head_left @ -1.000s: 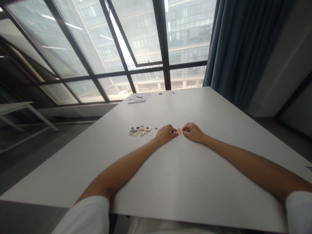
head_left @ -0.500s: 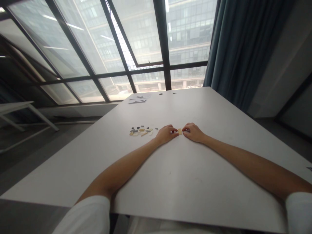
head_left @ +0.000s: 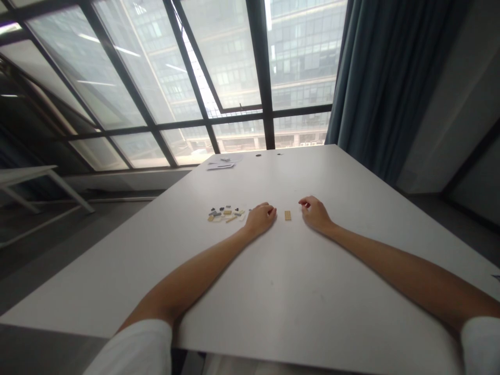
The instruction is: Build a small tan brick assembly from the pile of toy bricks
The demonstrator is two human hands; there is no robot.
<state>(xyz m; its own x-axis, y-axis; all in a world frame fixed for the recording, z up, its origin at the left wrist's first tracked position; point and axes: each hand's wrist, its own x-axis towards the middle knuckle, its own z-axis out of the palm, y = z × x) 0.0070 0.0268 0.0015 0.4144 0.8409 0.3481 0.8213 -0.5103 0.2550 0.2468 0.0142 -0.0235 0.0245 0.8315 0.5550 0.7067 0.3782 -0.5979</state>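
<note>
A small tan studded toy brick plate (head_left: 288, 215) lies flat on the white table (head_left: 297, 271), between my two hands and touched by neither. To its left, my left hand (head_left: 261, 217) rests with its fingers curled together; whatever they hold, if anything, is hidden. On the other side, my right hand (head_left: 315, 213) hovers close to the tabletop, its fingers bent with a gap between thumb and forefinger and nothing visible in them. Beyond my left hand lies a loose group of toy bricks (head_left: 227, 212) in tan, grey, white and black.
Papers (head_left: 221, 165) lie at the table's far left corner. Two small dark items, one of them a round dark piece (head_left: 258, 155), sit near the far edge. Windows stand behind the table, a blue curtain (head_left: 363, 94) hangs at right, and another table (head_left: 27, 176) is at left.
Both hands have drawn away from the tan plate, the left one leftward and the right one rightward. The plate stays on the table. The view has tilted slightly upward.
</note>
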